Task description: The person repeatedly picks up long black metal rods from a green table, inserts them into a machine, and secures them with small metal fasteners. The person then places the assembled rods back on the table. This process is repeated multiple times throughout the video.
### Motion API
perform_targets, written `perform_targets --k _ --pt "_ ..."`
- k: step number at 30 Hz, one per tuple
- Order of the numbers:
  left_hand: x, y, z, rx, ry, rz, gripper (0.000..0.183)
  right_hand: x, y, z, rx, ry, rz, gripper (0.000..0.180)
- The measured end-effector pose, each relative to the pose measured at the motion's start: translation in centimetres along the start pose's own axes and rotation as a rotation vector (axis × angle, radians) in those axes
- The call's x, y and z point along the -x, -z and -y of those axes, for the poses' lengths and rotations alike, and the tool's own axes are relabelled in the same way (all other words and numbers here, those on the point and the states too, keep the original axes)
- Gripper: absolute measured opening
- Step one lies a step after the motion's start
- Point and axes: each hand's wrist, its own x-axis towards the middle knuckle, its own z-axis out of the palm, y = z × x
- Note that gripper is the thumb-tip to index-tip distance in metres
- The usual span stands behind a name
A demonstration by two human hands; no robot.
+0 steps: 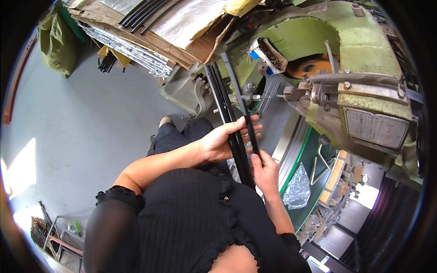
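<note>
My left hand (220,141) cradles several long black tubes (223,105), its palm under them and its fingers showing past their right side. The tubes run from beside the cardboard stack down towards my waist. My right hand (267,170) grips the lower part of a separate thin black rod (239,88), slightly blurred. This rod slants up to the left, passing over the left fingers. Behind the rod, a metal spindle-like fitting (252,98) belongs to the green-painted machine (365,54). The lower tube ends disappear by my black top.
Wrapped bundles and cardboard (201,47) with black rods (146,15) on top fill the upper left. An open box of small metal parts (271,56) sits against the machine. A green work surface (300,218) at right bears a clear plastic bag (297,189) and bent metal hex keys (321,167).
</note>
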Motion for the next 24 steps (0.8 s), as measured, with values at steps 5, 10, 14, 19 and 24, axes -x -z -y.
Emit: perform_targets --k 5,10,14,19,24 --pt "1.0 1.6 -0.2 0.020 -0.141 -0.091 0.045 -1.2 -1.1 0.8 0.114 0.114 0.130 0.023" --pt "1.4 1.1 -2.0 0.001 -0.245 -0.194 0.033 -4.3 -0.1 -3.5 -0.165 0.102 0.625 0.027" --pt "2.6 0.2 -9.1 -0.089 -0.407 -0.286 0.027 -4.4 -0.6 -7.9 -0.684 -0.457 1.162 0.056" --pt "2.1 -2.2 -22.2 -0.273 -0.681 -0.387 0.042 -11.6 -4.3 1.4 -1.067 -0.173 1.345 0.055" --pt "3.7 0.0 -27.2 -0.702 -0.528 -0.407 0.043 -21.9 -14.0 15.4 -1.197 -0.045 0.988 0.030"
